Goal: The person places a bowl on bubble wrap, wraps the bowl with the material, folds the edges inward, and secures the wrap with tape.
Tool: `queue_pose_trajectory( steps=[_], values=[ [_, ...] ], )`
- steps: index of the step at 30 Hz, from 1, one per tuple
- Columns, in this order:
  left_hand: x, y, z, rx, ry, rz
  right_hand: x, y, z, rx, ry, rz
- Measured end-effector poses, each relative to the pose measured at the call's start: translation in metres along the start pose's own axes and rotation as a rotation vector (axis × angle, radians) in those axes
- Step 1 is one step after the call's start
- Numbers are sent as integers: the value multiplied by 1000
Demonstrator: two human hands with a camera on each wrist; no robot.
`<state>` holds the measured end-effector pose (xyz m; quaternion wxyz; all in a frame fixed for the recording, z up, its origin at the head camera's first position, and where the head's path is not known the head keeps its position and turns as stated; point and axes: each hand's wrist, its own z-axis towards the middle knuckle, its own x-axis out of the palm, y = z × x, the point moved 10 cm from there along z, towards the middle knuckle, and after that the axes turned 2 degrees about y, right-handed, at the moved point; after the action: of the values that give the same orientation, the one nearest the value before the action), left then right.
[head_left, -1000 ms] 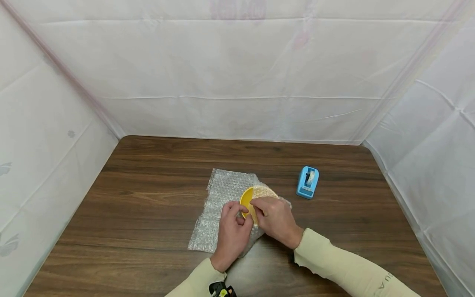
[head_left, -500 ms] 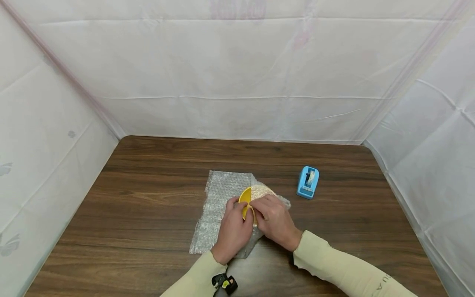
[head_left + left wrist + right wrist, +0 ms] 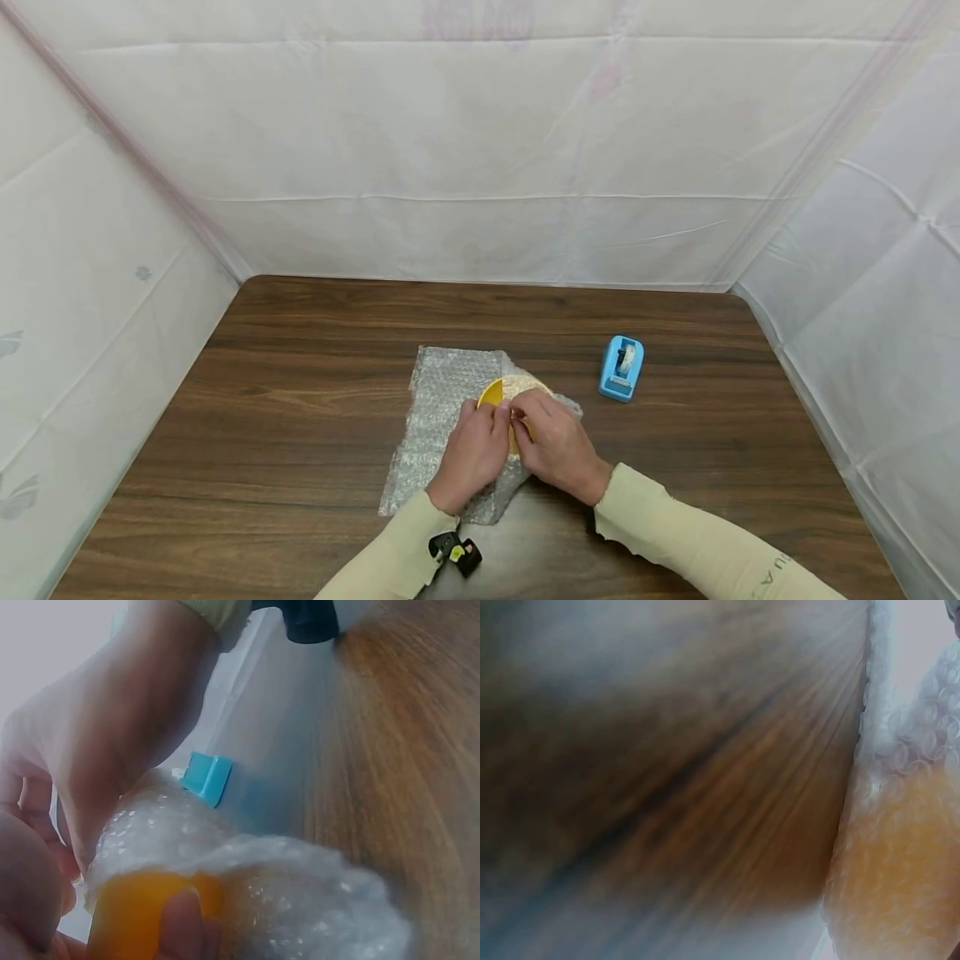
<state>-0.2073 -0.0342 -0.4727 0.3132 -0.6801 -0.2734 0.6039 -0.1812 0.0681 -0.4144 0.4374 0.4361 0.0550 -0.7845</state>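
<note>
A yellow bowl lies on a sheet of bubble wrap, whose folded-over part covers the bowl's right half. My left hand holds the bowl at its near left rim; the left wrist view shows a fingertip against the yellow wall. With thumb and forefinger together, my right hand pinches at the edge of the folded wrap over the bowl's opening. Both hands' fingertips meet there and hide the pinched spot. In the right wrist view the bowl shows through the bubbles.
To the right, beyond the hands, stands a blue tape dispenser with a roll in it. The flat part of the wrap spreads left over the brown wooden table. White sheeting encloses the table's back and sides.
The left fingers have moved up and right over the bowl's opening to meet the right fingertips. Bowl and wrap have shifted slightly left. The tape dispenser stays put.
</note>
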Motion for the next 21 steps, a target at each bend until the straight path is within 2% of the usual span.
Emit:
queue_pose_trajectory(
  steps=[10, 21],
  values=[
    [-1, -1, 9, -17, 59, -56, 2, 0, -1, -10, 31, 33],
    [1, 1, 12, -34, 105, -7, 1, 5, -3, -107, -7, 66]
  ],
)
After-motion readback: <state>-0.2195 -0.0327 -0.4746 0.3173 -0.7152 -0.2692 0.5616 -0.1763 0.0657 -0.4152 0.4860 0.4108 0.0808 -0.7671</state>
